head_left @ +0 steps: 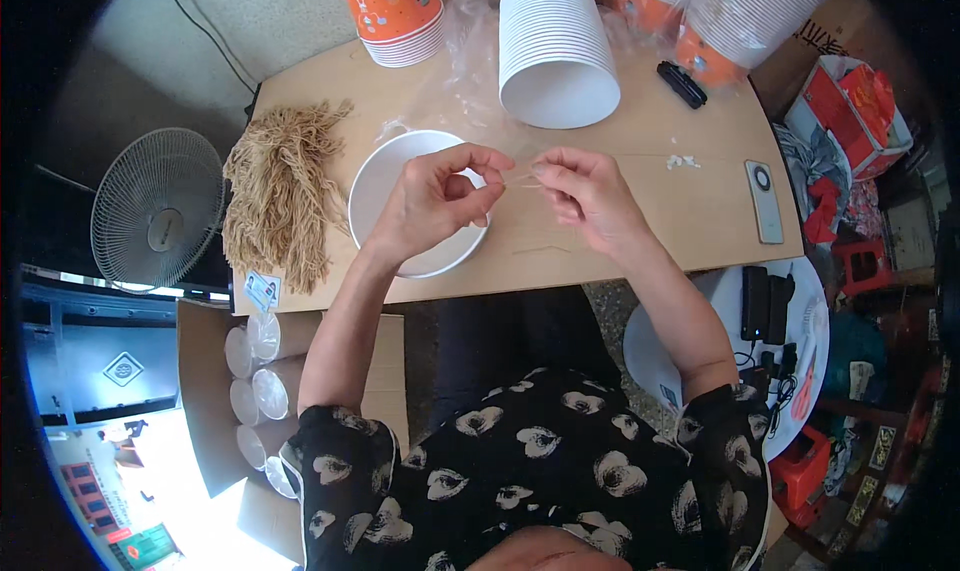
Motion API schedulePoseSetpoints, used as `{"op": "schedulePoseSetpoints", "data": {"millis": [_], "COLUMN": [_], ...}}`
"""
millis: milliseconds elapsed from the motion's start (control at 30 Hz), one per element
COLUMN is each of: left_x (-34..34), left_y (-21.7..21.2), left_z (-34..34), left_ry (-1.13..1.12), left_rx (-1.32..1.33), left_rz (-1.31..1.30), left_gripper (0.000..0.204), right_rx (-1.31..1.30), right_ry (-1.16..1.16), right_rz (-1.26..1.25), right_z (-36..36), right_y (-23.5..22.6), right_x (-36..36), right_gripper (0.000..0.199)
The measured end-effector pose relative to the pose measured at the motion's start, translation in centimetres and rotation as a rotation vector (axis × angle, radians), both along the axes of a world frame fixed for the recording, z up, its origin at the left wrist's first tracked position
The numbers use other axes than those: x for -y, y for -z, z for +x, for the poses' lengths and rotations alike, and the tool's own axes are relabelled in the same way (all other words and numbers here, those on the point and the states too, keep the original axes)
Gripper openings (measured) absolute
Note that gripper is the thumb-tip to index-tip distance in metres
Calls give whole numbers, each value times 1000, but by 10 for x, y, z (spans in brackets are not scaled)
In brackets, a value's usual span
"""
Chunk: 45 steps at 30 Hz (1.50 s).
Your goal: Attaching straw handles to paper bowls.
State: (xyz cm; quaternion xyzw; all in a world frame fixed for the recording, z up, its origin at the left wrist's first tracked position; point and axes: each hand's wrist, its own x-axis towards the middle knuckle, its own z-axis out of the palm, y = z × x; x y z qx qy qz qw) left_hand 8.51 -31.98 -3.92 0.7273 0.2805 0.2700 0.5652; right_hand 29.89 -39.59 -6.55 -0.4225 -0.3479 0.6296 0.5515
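Observation:
My left hand (440,196) is raised over a round white tub (362,206), its fingers curled in toward the thumb. Facing it, my right hand (590,193) pinches with thumb and forefinger. A thin pale strand (522,179) runs between the fingertips of both hands; its ends are too fine to make out. On the tabletop just below lies another thin tan strand (543,249). To the left is a heap of tan, stringy yarn (285,191), hanging slightly over the table's front edge.
Stacked white paper tubs (555,56) lie toward the back, with an orange stack (400,21) to their left. A black stapler-like object (682,84), white scraps (682,161) and a phone (764,203) are on the right. A carton (205,371) of clear cups stands below left, near a fan (158,209).

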Motion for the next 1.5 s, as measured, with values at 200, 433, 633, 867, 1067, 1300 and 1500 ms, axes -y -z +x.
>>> {"op": "schedulePoseSetpoints", "data": {"millis": [200, 433, 633, 867, 1067, 1300, 1500], "left_x": [2, 4, 6, 6, 7, 10, 11], "left_y": [3, 6, 4, 2, -3, 3, 6], "left_z": [1, 6, 8, 9, 8, 11, 12], "left_ry": [20, 31, 42, 52, 64, 54, 0], "left_rx": [-102, -52, -49, -75, -96, 44, -37], "left_rz": [-23, 5, -56, -37, -24, -5, 145], "left_gripper": [22, 18, 19, 18, 20, 32, 35], "right_rx": [293, 338, 451, 451, 453, 69, 14], "right_ry": [-43, -137, -164, -121, 17, 20, 14], "right_rz": [102, 55, 128, 198, 285, -9, -37], "right_z": [11, 21, 23, 19, 14, 7, -1], "right_y": [-6, -15, -11, -2, 1, 3, 11], "right_x": [1, 4, 9, 9, 9, 8, 4], "right_gripper": [16, 39, 34, 16, 12, 15, 13]}}
